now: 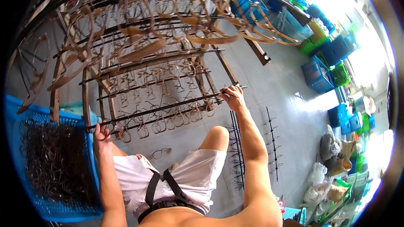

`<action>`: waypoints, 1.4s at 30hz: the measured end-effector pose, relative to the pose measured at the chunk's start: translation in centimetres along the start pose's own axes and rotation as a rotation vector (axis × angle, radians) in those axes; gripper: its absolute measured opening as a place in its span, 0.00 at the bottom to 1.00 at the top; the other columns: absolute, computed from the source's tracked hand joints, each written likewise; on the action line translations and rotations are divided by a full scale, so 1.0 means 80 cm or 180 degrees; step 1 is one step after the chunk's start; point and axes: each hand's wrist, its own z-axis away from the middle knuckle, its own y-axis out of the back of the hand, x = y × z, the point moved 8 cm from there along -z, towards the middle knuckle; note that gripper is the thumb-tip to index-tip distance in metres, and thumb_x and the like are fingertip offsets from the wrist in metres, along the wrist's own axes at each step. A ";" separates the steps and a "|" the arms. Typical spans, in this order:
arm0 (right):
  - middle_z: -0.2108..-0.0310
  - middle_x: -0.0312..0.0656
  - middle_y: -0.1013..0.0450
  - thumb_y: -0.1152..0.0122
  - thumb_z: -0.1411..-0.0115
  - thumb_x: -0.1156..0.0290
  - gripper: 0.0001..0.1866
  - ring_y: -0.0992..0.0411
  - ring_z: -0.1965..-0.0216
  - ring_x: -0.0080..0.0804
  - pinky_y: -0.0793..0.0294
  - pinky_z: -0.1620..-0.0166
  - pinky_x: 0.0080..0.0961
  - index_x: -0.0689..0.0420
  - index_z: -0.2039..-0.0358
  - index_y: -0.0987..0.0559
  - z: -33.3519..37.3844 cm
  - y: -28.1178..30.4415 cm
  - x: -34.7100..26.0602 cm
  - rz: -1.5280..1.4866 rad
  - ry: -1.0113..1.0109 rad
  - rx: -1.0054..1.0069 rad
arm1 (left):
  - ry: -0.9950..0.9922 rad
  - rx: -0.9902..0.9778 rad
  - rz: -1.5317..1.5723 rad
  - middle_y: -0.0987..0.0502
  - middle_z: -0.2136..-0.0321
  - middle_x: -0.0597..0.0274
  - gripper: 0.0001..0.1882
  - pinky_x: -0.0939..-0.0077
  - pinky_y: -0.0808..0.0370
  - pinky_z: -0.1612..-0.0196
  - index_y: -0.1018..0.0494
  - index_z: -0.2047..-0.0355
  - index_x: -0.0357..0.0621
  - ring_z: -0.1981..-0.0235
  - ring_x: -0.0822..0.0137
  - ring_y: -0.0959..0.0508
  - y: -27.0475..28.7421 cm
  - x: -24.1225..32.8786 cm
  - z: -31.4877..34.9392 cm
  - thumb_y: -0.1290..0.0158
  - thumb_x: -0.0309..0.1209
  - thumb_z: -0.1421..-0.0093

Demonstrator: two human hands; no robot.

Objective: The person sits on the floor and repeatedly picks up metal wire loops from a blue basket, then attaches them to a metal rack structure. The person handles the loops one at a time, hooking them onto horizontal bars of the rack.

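A long black rod (168, 106) stretches across in front of my knees, its right end higher in the view than its left. My left hand (102, 138) is closed round the left end, beside a metal rack post. At the other end my right hand (232, 96) grips it with the fingers curled over the bar. Several eyeglass frames (180, 117) hang just below this rod; whether they hang from it or from the bar behind cannot be told. Farther up, brown translucent eyeglass frames (141, 50) hang in rows on the rack (86, 96).
A blue basket (93, 164) full of dark, tangled pieces stands at my left. One eyeglass frame (162, 153) lies on the grey floor by my feet. Black rods with short prongs (272, 143) lie right of my arm. Blue crates (317, 75) and bags (317, 174) line the right side.
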 end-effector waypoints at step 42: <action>0.43 0.56 0.46 0.41 0.44 0.62 0.35 0.45 0.43 0.49 0.44 0.43 0.41 0.61 0.41 0.45 0.126 0.026 -0.446 -0.1138 -0.0341 0.1006 | -0.2080 0.0035 -0.3309 0.31 0.82 0.66 0.08 0.79 0.39 0.88 0.32 0.63 0.42 0.87 0.77 0.33 -0.126 -0.040 0.163 0.55 0.32 0.37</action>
